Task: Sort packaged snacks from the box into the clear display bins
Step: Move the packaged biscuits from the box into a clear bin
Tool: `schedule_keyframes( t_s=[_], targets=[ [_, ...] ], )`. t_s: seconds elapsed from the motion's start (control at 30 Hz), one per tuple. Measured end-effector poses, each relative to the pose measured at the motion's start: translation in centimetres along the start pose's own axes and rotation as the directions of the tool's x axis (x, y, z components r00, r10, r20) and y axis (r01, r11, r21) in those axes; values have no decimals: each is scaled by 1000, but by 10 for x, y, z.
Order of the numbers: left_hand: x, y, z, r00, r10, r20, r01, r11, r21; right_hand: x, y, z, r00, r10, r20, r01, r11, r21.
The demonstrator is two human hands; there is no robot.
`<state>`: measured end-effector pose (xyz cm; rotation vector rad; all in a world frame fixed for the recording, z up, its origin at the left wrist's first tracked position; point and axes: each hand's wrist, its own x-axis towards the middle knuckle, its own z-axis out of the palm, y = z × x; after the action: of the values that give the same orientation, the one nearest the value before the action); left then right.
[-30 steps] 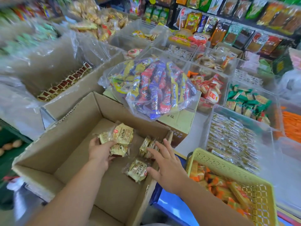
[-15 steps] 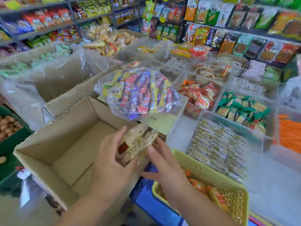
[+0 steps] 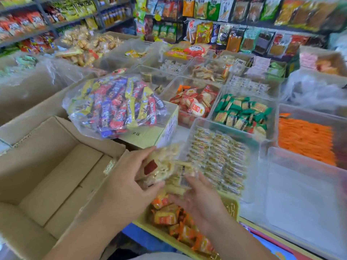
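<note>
Clutching the pale yellow clear-wrapped snack packets (image 3: 161, 166), your left hand (image 3: 127, 179) curls round them; your right hand (image 3: 201, 199) props them, fingers nearly straight. They've left the brown cardboard box (image 3: 56, 139), now beside the clear plastic bin (image 3: 187, 145) rightward.

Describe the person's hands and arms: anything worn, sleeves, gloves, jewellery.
The left hand and right hand are bare: no gloves, no rings visible. The left forearm and right forearm are bare as well, with no sleeve, watch or bracelet in view. Motion blur hides finer detail such as nails.
</note>
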<state>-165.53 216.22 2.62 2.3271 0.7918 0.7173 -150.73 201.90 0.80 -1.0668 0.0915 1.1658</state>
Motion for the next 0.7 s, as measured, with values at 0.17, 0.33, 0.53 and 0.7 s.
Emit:
schedule_keyframes(
  t_s=[0.17,0.33,0.53,0.7],
  targets=[
    [11,-15,22,898,-440,-6,384,789,-479,17,-29,-35,948,-297,-111,244,908,-339],
    [12,-32,32,648,-692,318,623,241,-745,64,-54,-62,849,-528,3,194,307,-932],
    [13,-42,30,553,-649,523,697,17,-717,120,-45,-55,946,-301,123,67,-190,-979],
    [15,-40,24,540,-622,567,706,-33,-708,135,-27,-51,985,-118,128,94,-259,-961]
  ],
)
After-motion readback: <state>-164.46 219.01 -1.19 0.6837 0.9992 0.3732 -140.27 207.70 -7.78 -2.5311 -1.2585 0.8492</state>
